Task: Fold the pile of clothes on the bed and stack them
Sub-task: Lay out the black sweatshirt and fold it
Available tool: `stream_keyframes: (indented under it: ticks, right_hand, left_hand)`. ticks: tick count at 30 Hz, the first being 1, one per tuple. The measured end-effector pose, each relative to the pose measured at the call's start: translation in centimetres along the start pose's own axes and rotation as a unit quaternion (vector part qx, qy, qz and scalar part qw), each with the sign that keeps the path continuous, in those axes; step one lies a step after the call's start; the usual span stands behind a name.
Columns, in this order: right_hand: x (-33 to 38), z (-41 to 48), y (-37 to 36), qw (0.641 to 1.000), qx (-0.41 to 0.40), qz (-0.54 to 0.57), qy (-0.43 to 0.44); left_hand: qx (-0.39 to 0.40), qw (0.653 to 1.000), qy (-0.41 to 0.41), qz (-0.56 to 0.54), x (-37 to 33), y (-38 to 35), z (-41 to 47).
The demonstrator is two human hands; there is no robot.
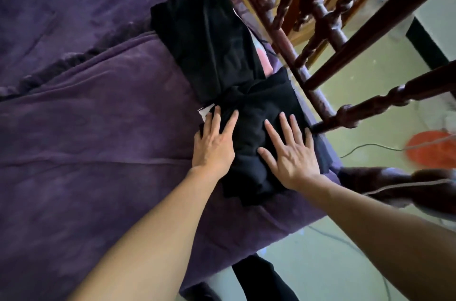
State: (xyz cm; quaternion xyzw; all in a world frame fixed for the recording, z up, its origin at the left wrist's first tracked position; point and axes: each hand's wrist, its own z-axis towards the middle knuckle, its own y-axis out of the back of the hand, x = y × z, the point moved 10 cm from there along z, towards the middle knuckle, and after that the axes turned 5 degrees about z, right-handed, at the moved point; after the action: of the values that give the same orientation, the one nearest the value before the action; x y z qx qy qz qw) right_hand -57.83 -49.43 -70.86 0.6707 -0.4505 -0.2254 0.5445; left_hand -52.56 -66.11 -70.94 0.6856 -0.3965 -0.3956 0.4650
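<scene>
A folded black garment (pixel 251 125) lies near the right edge of the purple bed (pixel 98 152). My left hand (pixel 214 142) presses flat on its left side, fingers straight. On its right side rests my right hand (pixel 291 152), fingers spread and flat on the cloth. Behind it lies a longer black garment (pixel 209 39), folded into a strip running away from me. A white and pink piece (pixel 265 61) peeks out from under that strip.
A dark wooden bed frame with turned spindles (pixel 308 36) runs along the right of the bed. Beyond it is pale green floor with a cable (pixel 365 146) and an orange round object (pixel 431 147). A ruffled blanket edge (pixel 74 64) crosses the bed.
</scene>
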Motion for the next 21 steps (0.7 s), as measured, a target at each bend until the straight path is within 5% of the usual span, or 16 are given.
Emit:
stream_keyframes:
  ticks: [5,8,12,21]
  right_hand:
    - [0.5,-0.8,1.4,0.997,0.06,-0.04,-0.016]
    - [4.0,-2.0,5.2,0.997,0.027,-0.076,-0.003]
    - [13.1,-6.1,7.7,0.996,-0.018,-0.038,0.076]
    - [38.8,-21.6,2.4,0.972,0.069,-0.008,0.227]
  left_hand:
    - [0.018,1.0,0.011,0.004,0.1,2.9,-3.4]
    - [0.033,0.998,0.049,-0.035,2.9,5.3,-9.1]
    - [0.074,0.987,0.112,-0.084,9.5,6.3,-20.2]
    - [0.059,0.954,0.277,-0.101,28.7,8.8,-47.5]
